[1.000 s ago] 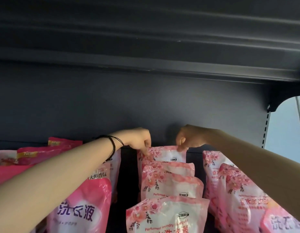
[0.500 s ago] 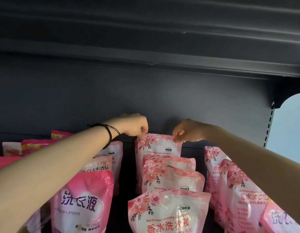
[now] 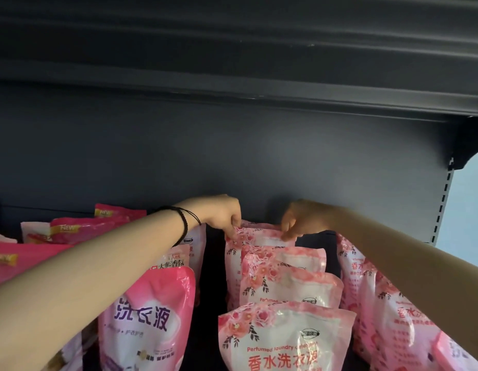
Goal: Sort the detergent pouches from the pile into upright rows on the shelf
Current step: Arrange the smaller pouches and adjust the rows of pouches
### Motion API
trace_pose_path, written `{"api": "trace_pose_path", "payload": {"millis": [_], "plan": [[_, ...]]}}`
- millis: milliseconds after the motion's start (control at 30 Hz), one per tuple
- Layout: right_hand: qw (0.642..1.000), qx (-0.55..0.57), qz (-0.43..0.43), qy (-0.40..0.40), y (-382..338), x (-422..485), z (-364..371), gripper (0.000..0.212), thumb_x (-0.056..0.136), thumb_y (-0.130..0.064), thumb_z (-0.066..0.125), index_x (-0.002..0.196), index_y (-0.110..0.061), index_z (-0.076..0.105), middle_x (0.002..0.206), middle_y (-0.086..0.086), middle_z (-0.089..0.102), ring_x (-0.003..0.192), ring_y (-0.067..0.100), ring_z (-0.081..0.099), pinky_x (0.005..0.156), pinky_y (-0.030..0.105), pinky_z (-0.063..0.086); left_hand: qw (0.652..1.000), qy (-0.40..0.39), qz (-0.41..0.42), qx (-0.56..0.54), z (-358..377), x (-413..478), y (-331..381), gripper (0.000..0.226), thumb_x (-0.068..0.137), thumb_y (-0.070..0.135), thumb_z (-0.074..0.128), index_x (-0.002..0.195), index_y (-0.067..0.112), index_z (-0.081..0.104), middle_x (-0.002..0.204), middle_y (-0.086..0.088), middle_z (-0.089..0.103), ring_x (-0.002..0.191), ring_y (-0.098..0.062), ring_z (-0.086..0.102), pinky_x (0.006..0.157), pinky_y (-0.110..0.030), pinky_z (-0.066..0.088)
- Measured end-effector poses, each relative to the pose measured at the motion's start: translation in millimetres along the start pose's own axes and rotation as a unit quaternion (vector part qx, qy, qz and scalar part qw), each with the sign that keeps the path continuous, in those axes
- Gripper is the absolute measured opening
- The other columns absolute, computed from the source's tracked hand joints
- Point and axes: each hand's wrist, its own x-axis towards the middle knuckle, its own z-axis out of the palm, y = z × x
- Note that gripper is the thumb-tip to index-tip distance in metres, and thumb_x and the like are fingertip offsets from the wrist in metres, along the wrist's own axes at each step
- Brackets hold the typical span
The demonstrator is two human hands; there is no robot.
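Reaching in, your forearms cover a good deal. The left one crosses the pile [image 3: 71, 231] of pink pouches at the far left and the tops of the left row [image 3: 149, 317].
Agreed, and your right forearm lies over the right row [image 3: 393, 317], whose nearest pouches are cut off by the frame edge. The print there is too blurred to read.

Your right hand [image 3: 299, 220] sits in shadow against the dark back panel [image 3: 232, 156], so you get only the outline of its fingers.
Its fingertips do meet on the top right corner of the rear pouch [image 3: 259, 236], though. Your left hand [image 3: 224, 215], with the black wristband [image 3: 184, 223] behind it, pinches the top left corner.

So your hands are apart, each clamped on one corner of that pouch's upper edge.
Yes. The pouch stands upright at the back of the middle row [image 3: 283, 338], close to the back panel, with your hands above it.

Its lower part is hidden behind the floral pouches in front, so you cannot tell whether it touches the shelf [image 3: 211, 277].
Only a dark strip of shelf shows between the left and middle rows.
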Motion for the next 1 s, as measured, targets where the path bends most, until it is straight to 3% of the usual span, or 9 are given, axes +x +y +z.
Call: {"api": "trace_pose_path", "payload": {"millis": [100,167,200,300,367,500,667,833,1000], "plan": [[1.0,0.017,0.002,0.009,0.4,-8.2,-11.0,0.012,0.086,-0.029,0.067,0.081,-0.019,0.071,0.084,0.004,0.073,0.069,0.01,0.062,0.078,0.03,0.054,0.999,0.031,0.002,-0.02,-9.9,-11.4,0.9,0.023,0.08,0.024,0.076,0.1,0.014,0.073,0.098,0.0,0.072,0.079,-0.009,0.059,0.071,-0.021,0.047],[0.999,0.033,-0.004,0.043,-1.7,-17.1,-18.0,0.02,0.087,-0.036,0.066,0.075,-0.02,0.068,0.077,-0.001,0.071,0.068,0.009,0.063,0.074,0.025,0.052,0.992,0.11,0.011,-0.063,-13.2,-21.7,5.6,0.02,0.081,0.026,0.075,0.099,0.019,0.072,0.096,0.005,0.071,0.086,-0.011,0.063,0.08,-0.025,0.05],[0.998,0.042,-0.008,0.047,-3.7,-23.9,-22.0,0.025,0.086,-0.042,0.065,0.075,-0.02,0.068,0.075,-0.003,0.071,0.068,0.009,0.064,0.072,0.023,0.053,0.986,0.134,0.033,-0.098,-13.2,-27.5,9.9,0.017,0.081,0.028,0.075,0.096,0.021,0.072,0.092,0.008,0.07,0.085,-0.008,0.063,0.078,-0.02,0.05],[0.996,0.069,-0.032,-0.048,-11.2,-51.6,-31.6,0.033,0.082,-0.056,0.064,0.081,-0.024,0.073,0.075,-0.008,0.072,0.069,0.003,0.066,0.071,0.021,0.056,0.981,0.048,0.099,-0.16,-10.2,-47.1,28.5,0.02,0.083,0.042,0.071,0.096,0.027,0.073,0.088,0.017,0.07,0.078,0.006,0.061,0.074,-0.01,0.047],[0.992,0.057,-0.049,-0.101,-16.4,-66.5,-31.7,0.027,0.079,-0.051,0.07,0.085,-0.025,0.074,0.078,-0.012,0.073,0.072,0.003,0.067,0.077,0.027,0.057,0.984,0.006,0.099,-0.147,-4.8,-52.4,38.1,0.023,0.084,0.042,0.069,0.1,0.026,0.073,0.09,0.018,0.071,0.079,0.007,0.061,0.076,-0.011,0.047],[0.996,-0.011,-0.068,-0.051,-26.3,-70.8,-25.0,0.005,0.081,-0.03,0.073,0.077,-0.026,0.073,0.077,-0.011,0.072,0.08,0.007,0.067,0.081,0.025,0.053,0.991,0.049,0.09,-0.088,-3.4,-53.6,45.1,0.013,0.086,0.022,0.07,0.096,0.015,0.075,0.083,0.009,0.07,0.071,0.005,0.058,0.071,-0.017,0.047],[0.997,-0.025,-0.064,-0.02,-36.3,-65.4,-25.4,0.003,0.082,-0.03,0.073,0.081,-0.027,0.074,0.084,-0.01,0.073,0.087,0.01,0.067,0.088,0.032,0.053,0.997,0.059,0.057,0.003,-4.3,-61.2,40.9,0.01,0.089,0.025,0.064,0.094,0.022,0.072,0.067,0.024,0.052,0.067,0.004,0.051,0.063,-0.023,0.041],[0.998,-0.026,-0.065,-0.007,-38.7,-67.5,-23.5,0.004,0.083,-0.031,0.072,0.083,-0.028,0.074,0.08,-0.02,0.067,0.086,0.005,0.064,0.086,0.025,0.051,0.996,0.069,0.047,0.033,-4.3,-68.3,41.4,0.011,0.09,0.029,0.062,0.095,0.027,0.071,0.07,0.024,0.052,0.074,0.0,0.051,0.06,-0.024,0.036],[0.998,-0.001,-0.057,0.026,-34.4,-69.5,-13.3,0.005,0.084,-0.031,0.071,0.087,-0.027,0.074,0.078,-0.022,0.067,0.082,0.001,0.065,0.083,0.026,0.052,0.992,0.11,0.034,0.053,-3.9,-70.6,42.2,0.012,0.091,0.025,0.059,0.094,0.027,0.07,0.066,0.025,0.048,0.068,0.002,0.048,0.059,-0.023,0.032]]}}
